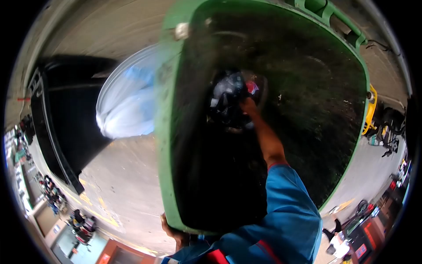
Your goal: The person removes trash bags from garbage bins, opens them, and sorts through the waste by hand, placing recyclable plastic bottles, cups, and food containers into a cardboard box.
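A large green wheeled bin (166,176) opens toward me, its inside dark and dirty. Deep in it lies a black garbage bag (226,94), shiny and crumpled, with a small red and pink item (252,87) beside it. My right arm reaches far into the bin, and my right hand (249,107) is closed on the bag's side, its fingertips partly hidden. At the near left corner my left hand (169,228) grips the bin's rim from outside.
Left of the bin is a white translucent bag (129,105) with bluish contents, next to a black bin (70,114). Parked motorbikes (82,226) stand lower left. A yellow part (370,110) shows past the bin's right edge, with more vehicles (362,224) lower right.
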Demonstrator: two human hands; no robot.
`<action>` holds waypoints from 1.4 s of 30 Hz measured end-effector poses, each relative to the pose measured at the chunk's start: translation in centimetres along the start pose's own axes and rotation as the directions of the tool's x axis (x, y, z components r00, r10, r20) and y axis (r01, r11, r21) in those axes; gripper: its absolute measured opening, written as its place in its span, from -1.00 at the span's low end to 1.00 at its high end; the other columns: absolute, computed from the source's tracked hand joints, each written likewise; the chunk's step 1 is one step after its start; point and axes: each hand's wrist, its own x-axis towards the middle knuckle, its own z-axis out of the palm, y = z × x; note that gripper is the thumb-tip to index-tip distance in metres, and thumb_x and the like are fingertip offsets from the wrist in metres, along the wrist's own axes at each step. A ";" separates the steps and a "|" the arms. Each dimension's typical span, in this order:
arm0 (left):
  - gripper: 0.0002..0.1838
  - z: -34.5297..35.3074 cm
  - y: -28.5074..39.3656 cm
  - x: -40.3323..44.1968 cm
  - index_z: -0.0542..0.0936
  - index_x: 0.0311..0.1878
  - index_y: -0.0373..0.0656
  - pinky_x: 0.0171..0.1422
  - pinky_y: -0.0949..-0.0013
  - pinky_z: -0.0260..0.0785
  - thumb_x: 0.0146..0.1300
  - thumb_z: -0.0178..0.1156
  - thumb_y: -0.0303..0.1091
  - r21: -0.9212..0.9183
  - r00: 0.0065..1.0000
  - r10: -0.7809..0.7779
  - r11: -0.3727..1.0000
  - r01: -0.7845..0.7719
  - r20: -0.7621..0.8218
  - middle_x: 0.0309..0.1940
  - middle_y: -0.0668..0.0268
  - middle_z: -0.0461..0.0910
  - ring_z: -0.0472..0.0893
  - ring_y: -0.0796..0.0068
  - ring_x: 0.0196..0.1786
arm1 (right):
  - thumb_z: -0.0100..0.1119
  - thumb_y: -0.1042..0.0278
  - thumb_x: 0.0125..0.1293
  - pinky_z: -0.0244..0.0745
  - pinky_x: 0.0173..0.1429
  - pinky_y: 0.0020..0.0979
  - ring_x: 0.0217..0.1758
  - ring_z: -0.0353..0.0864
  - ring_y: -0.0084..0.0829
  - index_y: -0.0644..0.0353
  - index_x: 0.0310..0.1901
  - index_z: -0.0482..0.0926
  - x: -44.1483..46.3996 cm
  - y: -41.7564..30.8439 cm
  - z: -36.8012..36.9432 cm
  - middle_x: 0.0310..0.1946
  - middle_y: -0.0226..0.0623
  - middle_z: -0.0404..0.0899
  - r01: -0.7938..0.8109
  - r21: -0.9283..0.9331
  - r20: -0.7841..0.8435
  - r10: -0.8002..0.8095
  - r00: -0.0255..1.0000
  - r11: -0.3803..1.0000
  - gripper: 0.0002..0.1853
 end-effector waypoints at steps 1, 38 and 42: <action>-0.45 0.9 0.6 -0.4 0.49 0.06 -0.29 0.13 0.23 0.36 0.48 -0.26 0.03 -0.018 0.997 -0.046 0.999 0.045 -0.058 -0.07 0.12 0.55 0.52 0.25 -0.01 | 0.23 -0.04 0.18 0.65 -0.12 -0.17 -0.11 0.69 -0.07 0.22 -0.05 0.64 2.6 1.3 1.5 -0.13 0.03 0.66 0.030 -0.081 -0.105 -0.039 0.994 0.996 -0.52; -0.39 -0.8 -3.8 6.2 0.41 0.24 -0.28 0.32 0.15 0.27 0.41 -0.15 0.07 0.376 0.902 0.210 0.925 -0.058 -0.378 0.18 0.06 0.45 0.44 0.21 0.20 | 0.15 -0.25 0.22 0.55 -0.01 -0.05 -0.10 0.65 0.07 0.36 -0.30 0.56 14.0 2.1 11.0 -0.30 0.11 0.62 -0.065 -0.020 -0.245 0.058 0.968 0.998 -0.37; -0.39 -1.2 -3.9 6.3 0.41 0.24 -0.27 0.33 0.14 0.27 0.41 -0.15 0.07 0.363 0.898 0.198 0.931 -0.046 -0.392 0.18 0.06 0.45 0.44 0.21 0.20 | 0.20 -0.11 0.23 0.57 -0.03 -0.05 -0.12 0.65 0.09 0.32 -0.23 0.56 13.5 2.3 10.5 -0.30 0.10 0.61 -0.069 -0.061 -0.203 0.055 0.978 0.996 -0.49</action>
